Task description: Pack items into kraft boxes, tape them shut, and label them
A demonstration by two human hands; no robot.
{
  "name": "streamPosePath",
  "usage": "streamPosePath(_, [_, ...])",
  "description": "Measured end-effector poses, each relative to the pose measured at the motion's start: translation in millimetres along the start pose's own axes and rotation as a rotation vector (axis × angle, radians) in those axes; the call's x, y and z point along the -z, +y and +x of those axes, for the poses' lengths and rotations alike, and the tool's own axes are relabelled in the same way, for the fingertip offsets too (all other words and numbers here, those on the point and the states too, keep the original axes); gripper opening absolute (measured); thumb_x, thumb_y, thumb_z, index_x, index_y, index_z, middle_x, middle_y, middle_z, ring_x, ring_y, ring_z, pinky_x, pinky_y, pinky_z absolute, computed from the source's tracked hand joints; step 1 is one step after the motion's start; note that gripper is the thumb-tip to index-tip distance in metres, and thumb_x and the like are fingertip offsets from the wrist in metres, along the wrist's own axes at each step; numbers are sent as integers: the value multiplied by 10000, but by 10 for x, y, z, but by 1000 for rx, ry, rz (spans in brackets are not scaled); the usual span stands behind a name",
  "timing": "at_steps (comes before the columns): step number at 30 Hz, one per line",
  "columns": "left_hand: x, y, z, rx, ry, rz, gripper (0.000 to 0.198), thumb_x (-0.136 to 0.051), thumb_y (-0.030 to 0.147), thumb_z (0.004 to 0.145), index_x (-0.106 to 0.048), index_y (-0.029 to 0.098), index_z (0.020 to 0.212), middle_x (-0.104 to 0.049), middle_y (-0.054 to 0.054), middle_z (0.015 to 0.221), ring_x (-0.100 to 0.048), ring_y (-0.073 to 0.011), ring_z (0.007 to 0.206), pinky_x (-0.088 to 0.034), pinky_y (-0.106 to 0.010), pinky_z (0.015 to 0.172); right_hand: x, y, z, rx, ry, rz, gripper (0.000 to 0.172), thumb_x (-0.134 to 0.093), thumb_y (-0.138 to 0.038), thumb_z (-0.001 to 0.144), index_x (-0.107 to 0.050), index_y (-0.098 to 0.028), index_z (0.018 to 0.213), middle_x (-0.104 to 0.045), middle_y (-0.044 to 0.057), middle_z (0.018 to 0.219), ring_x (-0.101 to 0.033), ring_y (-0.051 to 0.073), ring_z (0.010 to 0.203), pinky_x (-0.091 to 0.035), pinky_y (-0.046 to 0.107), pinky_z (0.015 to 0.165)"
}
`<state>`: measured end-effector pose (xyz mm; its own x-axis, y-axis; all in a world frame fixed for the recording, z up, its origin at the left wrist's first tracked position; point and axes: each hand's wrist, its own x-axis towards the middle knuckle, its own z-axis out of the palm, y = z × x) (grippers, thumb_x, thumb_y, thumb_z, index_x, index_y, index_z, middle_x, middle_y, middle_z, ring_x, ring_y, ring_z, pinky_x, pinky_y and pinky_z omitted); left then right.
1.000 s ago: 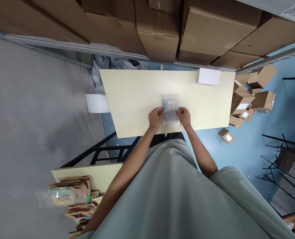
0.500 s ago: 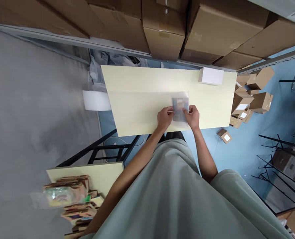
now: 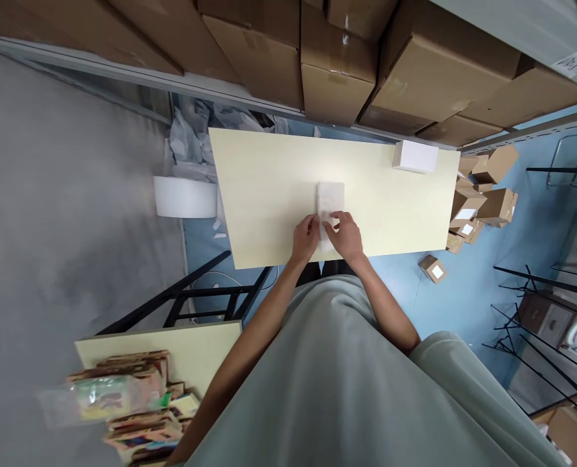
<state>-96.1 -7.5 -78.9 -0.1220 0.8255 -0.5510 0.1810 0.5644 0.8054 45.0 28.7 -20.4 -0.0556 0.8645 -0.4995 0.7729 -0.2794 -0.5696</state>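
On the cream tabletop [image 3: 269,194] lies a narrow white packet [image 3: 331,194], a translucent wrapping sheet folded over a flat item that no longer shows through clearly. My left hand [image 3: 306,237] is at the packet's left edge, its fingertips pinched together on the wrapping. From the right, my right hand [image 3: 345,237] reaches over the packet, with curled thumb and fingers pressing and gripping the sheet. Both hands are close together at the near half of the packet. A white box [image 3: 415,157] sits at the table's far right edge.
Cardboard boxes [image 3: 337,84] fill a shelf beyond the table. A white roll [image 3: 186,197] stands off the left end. Smaller cartons [image 3: 495,206] are piled on the blue floor at right. A lower board [image 3: 211,350] at left holds stacked flat pieces [image 3: 142,425].
The sheet, spread under a bluish flat item before, is now folded over it into a narrow white packet. Both hands have shifted left, and my right hand has come closer to my left.
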Motion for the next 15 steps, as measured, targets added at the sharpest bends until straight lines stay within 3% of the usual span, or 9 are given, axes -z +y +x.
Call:
streamPosePath(4, [122, -85, 84, -2, 57, 189, 319, -536, 338, 1073, -799, 209, 1197, -797, -132, 1182, -744, -298, 1183, -600, -437, 1086, -98, -9, -16, -3, -87, 15, 209, -704, -347, 1051, -707, -263, 1242, -739, 104, 1345, -798, 241, 969, -644, 417, 924])
streamPosePath(7, [150, -133, 168, -17, 70, 295, 270, -588, 297, 1020, -818, 213, 1134, -768, -142, 1128, -750, -315, 1108, -596, -464, 1073, 20, 33, -33, -5, -74, 46, 178, -693, -347, 1056, -717, -253, 1205, -764, 105, 1320, -808, 244, 969, -653, 420, 909])
streamPosePath(10, [175, -127, 216, -49, 85, 349, 239, -614, 291, 1002, -794, 220, 1141, -757, -127, 1121, -740, -295, 1026, -608, -454, 1038, 315, 54, -54, -3, -4, 106, 166, -682, -361, 1053, -720, -244, 1166, -783, 108, 1284, -812, 247, 963, -657, 421, 899])
streamPosePath(15, [185, 107, 135, -87, -30, 592, 443, -632, 208, 964, -657, 200, 1406, -711, -160, 1242, -709, -367, 1193, -573, -534, 1143, 1084, -4, -31, 21, 169, 214, 177, -680, -375, 1029, -724, -247, 1143, -806, 106, 1246, -807, 238, 952, -660, 397, 875])
